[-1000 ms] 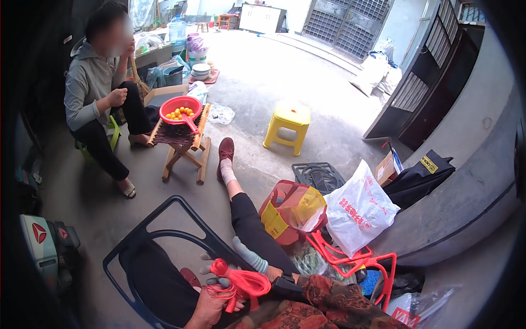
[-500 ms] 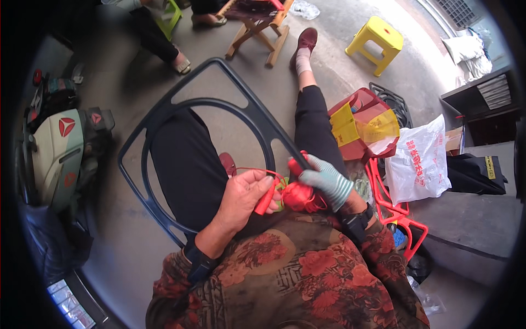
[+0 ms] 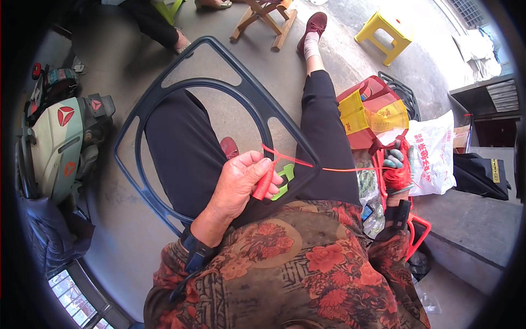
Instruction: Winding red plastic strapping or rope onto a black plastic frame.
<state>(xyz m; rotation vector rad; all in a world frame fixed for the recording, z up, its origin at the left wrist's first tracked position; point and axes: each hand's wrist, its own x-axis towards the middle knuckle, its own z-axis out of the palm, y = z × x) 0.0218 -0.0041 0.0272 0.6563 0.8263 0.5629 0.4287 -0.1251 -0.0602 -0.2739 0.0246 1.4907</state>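
Observation:
A dark plastic frame (image 3: 141,107) with a round inner ring rests across my thighs. My bare left hand (image 3: 235,183) is closed at its near right side, pinching tight turns of red cord (image 3: 265,182) that appear wound around the ring. From there a strand runs taut to the right, across the frame's outer bar. Out at the right, my gloved right hand (image 3: 393,160) is closed on a loose bundle of red cord (image 3: 399,178). Just right of my left hand a bright green piece (image 3: 283,182) shows, its kind unclear.
A red and yellow bag (image 3: 372,112) and a white plastic bag (image 3: 431,156) stand at my right, beside red plastic frames (image 3: 421,236). Beyond are a yellow stool (image 3: 385,37) and a wooden folding stool (image 3: 266,22). A pale green machine (image 3: 61,145) stands at left; another person's leg (image 3: 156,27) is at the top.
My right hand has swung out to the right with the cord bundle, leaving the frame and drawing the strand out straight. My left hand stays on the windings. The frame appears slightly higher in view.

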